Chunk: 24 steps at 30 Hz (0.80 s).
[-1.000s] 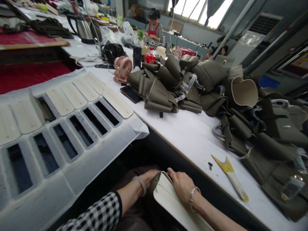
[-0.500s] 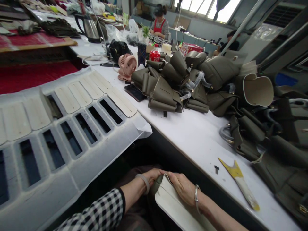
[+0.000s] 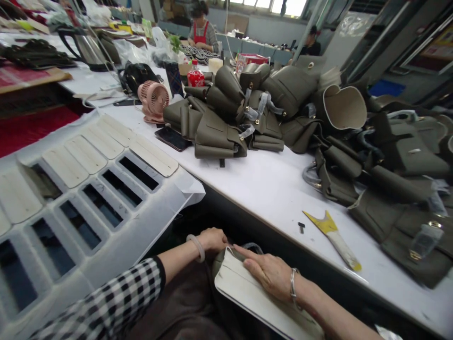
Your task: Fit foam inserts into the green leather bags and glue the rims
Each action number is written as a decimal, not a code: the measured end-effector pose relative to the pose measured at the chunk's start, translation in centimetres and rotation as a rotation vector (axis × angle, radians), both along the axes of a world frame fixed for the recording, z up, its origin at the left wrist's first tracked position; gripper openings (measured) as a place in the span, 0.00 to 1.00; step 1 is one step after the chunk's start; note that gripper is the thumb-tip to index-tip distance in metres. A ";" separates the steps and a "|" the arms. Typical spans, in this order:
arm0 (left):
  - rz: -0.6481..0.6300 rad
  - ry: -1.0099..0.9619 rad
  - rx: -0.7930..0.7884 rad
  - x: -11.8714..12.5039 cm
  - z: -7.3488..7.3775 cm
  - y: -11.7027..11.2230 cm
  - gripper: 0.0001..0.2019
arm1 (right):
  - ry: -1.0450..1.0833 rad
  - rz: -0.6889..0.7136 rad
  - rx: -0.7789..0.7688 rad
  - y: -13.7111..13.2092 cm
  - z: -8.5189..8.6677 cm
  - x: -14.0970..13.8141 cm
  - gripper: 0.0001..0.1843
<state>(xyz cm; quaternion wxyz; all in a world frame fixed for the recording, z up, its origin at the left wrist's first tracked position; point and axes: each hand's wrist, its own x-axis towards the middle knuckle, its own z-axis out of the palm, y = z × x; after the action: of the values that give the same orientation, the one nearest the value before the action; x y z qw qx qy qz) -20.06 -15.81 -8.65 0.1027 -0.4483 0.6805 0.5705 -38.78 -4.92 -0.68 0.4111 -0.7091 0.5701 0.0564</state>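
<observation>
A folded olive leather bag piece with a cream lining (image 3: 244,288) lies on my lap, below the table edge. My right hand (image 3: 269,274) rests flat on the cream lining, fingers stretched out toward its folded end. My left hand (image 3: 212,238), with a pale bangle on the wrist, grips the olive end of the piece, fingers curled around it. A metal ring shows just past the fold.
A white table (image 3: 276,189) carries a heap of olive bags (image 3: 269,113), a yellow-tipped scraper (image 3: 332,238), a phone (image 3: 172,138), a pink fan (image 3: 154,100) and a red can (image 3: 195,78). A white template sheet with slots (image 3: 88,198) lies left. Other people sit at the back.
The view has shifted, so the table contents sit further left and lower. My right hand has flattened onto the lining, and my left hand has moved slightly up along the piece's end.
</observation>
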 end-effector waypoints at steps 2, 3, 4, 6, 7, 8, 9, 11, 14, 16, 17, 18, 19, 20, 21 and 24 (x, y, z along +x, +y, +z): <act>-0.069 0.052 -0.021 0.0 2.0 -1.1 0.19 | -0.017 -0.050 0.021 0.9 0.2 -1.1 0.27; -0.109 0.093 -0.014 -0.1 3.1 -1.4 0.22 | -0.032 -0.067 0.037 1.4 0.3 -1.7 0.28; -0.156 0.134 0.006 -0.3 4.2 -1.5 0.23 | -0.040 -0.083 0.055 2.0 0.3 -2.3 0.28; -0.254 0.191 0.045 -0.8 6.0 -1.3 0.22 | -0.028 -0.120 0.091 3.1 0.1 -3.7 0.27; -0.296 0.203 0.051 -1.0 6.7 -1.0 0.21 | -0.016 -0.141 0.104 3.6 0.0 -4.5 0.27; -0.332 0.206 0.046 -1.1 7.1 -0.8 0.19 | -0.009 -0.167 0.113 4.2 -0.1 -5.3 0.27; -0.358 0.204 0.033 -1.3 7.4 -0.6 0.18 | -0.011 -0.193 0.117 4.7 -0.2 -6.0 0.27; -0.396 0.191 -0.004 -1.5 7.6 -0.4 0.16 | -0.051 -0.225 0.124 5.5 -0.2 -7.4 0.27; -0.435 0.162 -0.072 -1.9 8.0 -0.3 0.14 | -0.149 -0.186 0.147 5.7 0.1 -8.4 0.28; -0.459 0.140 -0.120 -2.4 8.4 -0.1 0.12 | -0.195 -0.145 0.162 5.3 0.3 -8.3 0.27; -0.474 0.129 -0.141 -2.8 8.6 0.0 0.12 | -0.209 -0.146 0.168 5.1 0.3 -8.1 0.27; -0.491 0.118 -0.160 -3.2 8.8 0.2 0.11 | -0.236 -0.182 0.167 4.9 0.1 -7.9 0.26; -0.510 0.107 -0.178 -3.6 9.0 0.4 0.11 | -0.274 -0.251 0.154 4.7 -0.1 -7.7 0.26; -0.528 0.100 -0.200 -4.0 9.1 0.6 0.11 | -0.320 -0.339 0.133 4.6 -0.5 -7.6 0.25; -0.544 0.100 -0.228 -4.4 9.0 0.8 0.12 | -0.366 -0.437 0.103 4.6 -1.1 -7.7 0.24; -0.559 0.150 -0.358 -5.3 8.8 1.9 0.16 | -0.454 -0.738 -0.037 5.6 -3.0 -8.9 0.26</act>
<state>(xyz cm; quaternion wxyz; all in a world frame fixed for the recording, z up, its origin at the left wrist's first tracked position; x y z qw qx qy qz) -25.34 -13.88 0.11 0.1243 -0.2120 0.8720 0.4233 -47.66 0.70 -3.69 0.5057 -0.4593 0.6817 -0.2619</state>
